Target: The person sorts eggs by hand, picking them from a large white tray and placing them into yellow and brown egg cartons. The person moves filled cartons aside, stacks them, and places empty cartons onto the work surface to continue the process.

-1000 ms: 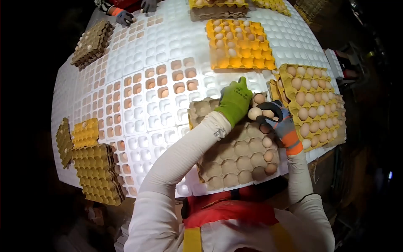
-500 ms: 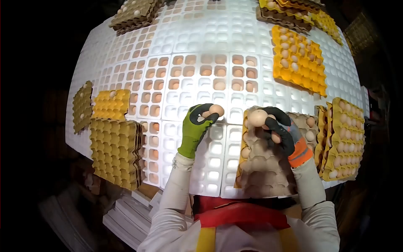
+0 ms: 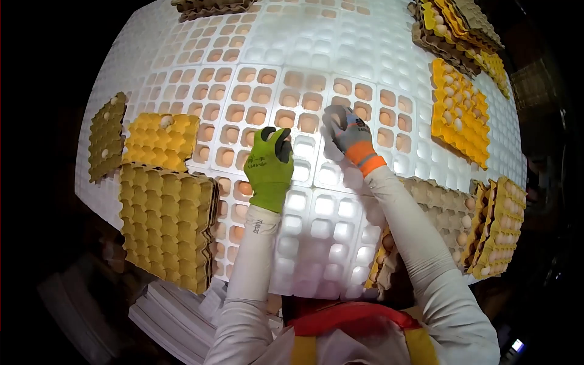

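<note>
My left hand [image 3: 269, 164], in a green glove with black fingers, is over the white cell trays. Its fingers are curled and closed; what lies within them is hidden. To its right is my right hand [image 3: 350, 134], in a grey glove with an orange cuff. Those fingers bend down at the tray cells, curled together, and their contents are hidden. Around both hands, brown eggs [image 3: 312, 101] sit singly in cells of the white trays [image 3: 313, 176]. Cells nearest my body hold no eggs.
Stacked brown egg cartons [image 3: 164, 225] stand at left below a yellow carton [image 3: 161, 143]. Beneath my right forearm lies a grey carton [image 3: 441, 207], beside yellow cartons full of eggs [image 3: 502, 228]. Another yellow carton with eggs [image 3: 459, 112] lies farther back.
Both hands have moved forward over the trays, the right one leaving the grey carton and swinging left. Eggs visible in both hands before are now hidden. The view has shifted.
</note>
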The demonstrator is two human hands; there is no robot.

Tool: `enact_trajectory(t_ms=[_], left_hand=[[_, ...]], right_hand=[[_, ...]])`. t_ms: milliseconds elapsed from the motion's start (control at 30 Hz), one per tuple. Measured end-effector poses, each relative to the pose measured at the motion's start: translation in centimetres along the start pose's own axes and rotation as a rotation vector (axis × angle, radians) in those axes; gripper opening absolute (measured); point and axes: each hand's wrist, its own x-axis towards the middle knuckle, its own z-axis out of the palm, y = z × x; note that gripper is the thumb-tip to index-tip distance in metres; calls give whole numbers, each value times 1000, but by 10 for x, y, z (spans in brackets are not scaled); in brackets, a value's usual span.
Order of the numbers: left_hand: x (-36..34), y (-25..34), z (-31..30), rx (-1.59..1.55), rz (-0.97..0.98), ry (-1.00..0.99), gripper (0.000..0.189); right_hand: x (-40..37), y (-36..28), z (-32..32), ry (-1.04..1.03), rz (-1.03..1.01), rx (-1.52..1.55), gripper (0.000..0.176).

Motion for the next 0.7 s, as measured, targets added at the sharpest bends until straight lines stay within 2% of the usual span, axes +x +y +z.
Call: enact_trajectory(t_ms=[33,67,133,167,233,300,367,400,433,467,500,533,600,633,667,700], left_hand=[[-3,-5,13,-160,65,10,30],[-5,-2,20,-177,64,-109,32],[-10,2,33,-1,161,-107,34],[-12,1,32,-50,176,-54,31],[-13,-1,21,-267,64,-12,34],[-20,0,17,-260,54,-60,38],[-36,3,20,-39,176,-175,44],[-42,7,27,57,262,-234,48],[-50,0,37,111,293,-257,51],[-55,-1,41,106,333,-162,52],[-52,6,36,67,294,-227,54],[-52,6,36,-14,300,-162,53],[-45,-8,41,-40,369,-220,52],[-45,-22,43,-113,294,-284,50],[-42,-26,40,-258,252,-342,46],[-46,-20,36,-274,184,-336,45]], right_hand=[[-7,0,-5,2,12,7,33],[-8,3,-3,54,-18,-27,32],[-10,7,1,160,-95,-97,31],[-9,8,2,212,-91,-101,25],[-12,8,4,276,-94,70,23],[-24,3,18,373,-101,159,21],[-17,27,61,428,-370,-12,20],[-10,36,69,349,-368,-3,25],[-11,32,68,367,-324,115,27],[-7,34,73,370,-227,237,26],[-13,24,63,372,-141,477,26],[-19,18,50,400,-80,537,25],[-52,-4,13,456,-65,669,26],[-85,-21,-17,404,-11,759,27],[-104,-5,-25,337,-240,595,31],[-131,7,-12,345,-212,637,39]])
